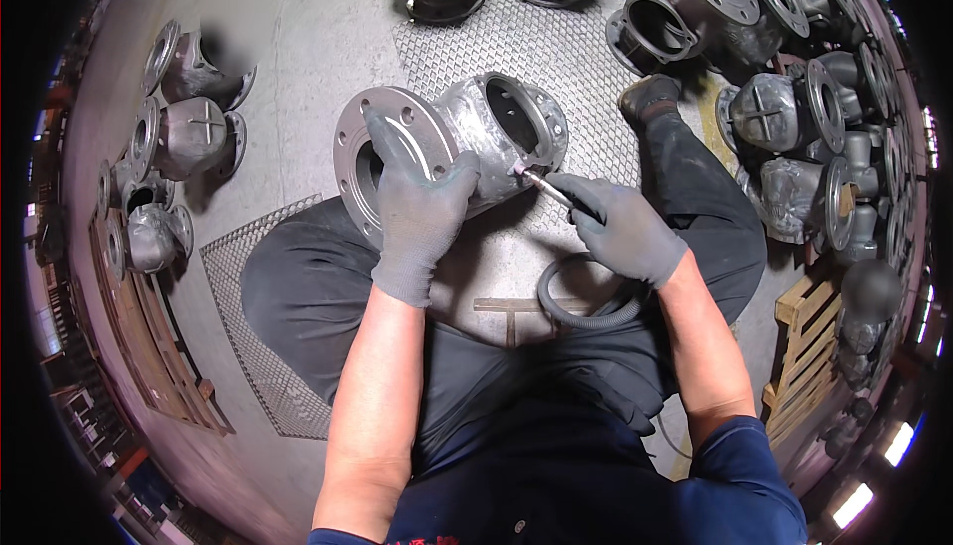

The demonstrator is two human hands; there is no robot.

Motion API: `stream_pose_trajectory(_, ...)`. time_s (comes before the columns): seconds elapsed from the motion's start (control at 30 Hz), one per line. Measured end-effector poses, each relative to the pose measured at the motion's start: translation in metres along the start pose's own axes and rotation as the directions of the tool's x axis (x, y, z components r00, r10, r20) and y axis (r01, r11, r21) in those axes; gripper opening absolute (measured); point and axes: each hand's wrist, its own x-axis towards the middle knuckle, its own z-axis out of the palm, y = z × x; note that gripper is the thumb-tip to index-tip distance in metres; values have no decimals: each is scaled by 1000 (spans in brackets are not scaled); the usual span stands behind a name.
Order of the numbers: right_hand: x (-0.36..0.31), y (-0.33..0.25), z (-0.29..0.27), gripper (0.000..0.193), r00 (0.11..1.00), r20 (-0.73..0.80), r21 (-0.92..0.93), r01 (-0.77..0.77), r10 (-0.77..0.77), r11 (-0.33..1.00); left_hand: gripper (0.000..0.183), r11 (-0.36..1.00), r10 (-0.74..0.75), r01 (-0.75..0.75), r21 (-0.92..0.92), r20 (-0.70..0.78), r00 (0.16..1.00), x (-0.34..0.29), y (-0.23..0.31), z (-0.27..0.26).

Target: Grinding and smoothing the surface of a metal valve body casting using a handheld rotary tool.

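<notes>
A grey cast-metal valve body [465, 120] lies tilted between my legs, with a round bolt-holed flange on its left and an open oval port on its right. My gloved left hand [415, 203] is closed over the flange, fingers across its face and thumb toward the body. In my gloved right hand [627, 230] is a slim air grinder [554, 193], gripped like a thick pen. Its tip meets the casting just below the oval port; whether it is spinning I cannot tell. A dark ribbed hose [596, 319] loops beneath my right wrist.
Expanded metal mesh [462, 44] covers part of the concrete floor. More flanged castings [194, 136] stand at the left, and several crowd the far side and right, including a cross-ribbed casting [769, 113]. Wooden pallets [809, 346] flank me. A metal bar [521, 305] lies before my lap.
</notes>
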Motion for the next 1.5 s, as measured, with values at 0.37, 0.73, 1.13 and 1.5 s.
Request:
stream_pose_trajectory(0.37, -3, -1, 9, 53, 998, -31, 111, -44, 48, 993, 106, 999, -30, 28, 33, 49, 998, -1, 17, 2)
stream_pose_trajectory(0.73, -2, -5, 28, 49, 990, -110, 34, -84, 87, 996, 108, 992, 41, -35, 124, -43, 998, 0, 10, 7)
stream_pose_trajectory(1.13, -12, 4, 40, 51, 989, -98, 32, -109, 111, 994, 101, 999, -26, 26, 45, 2, 1000, 2, 4, 7)
stream_pose_trajectory(1.5, -12, 45, 67, 46, 984, -131, 36, -118, 122, 992, 92, 912, 310, -288, 292, -33, 950, 4, -11, 1)
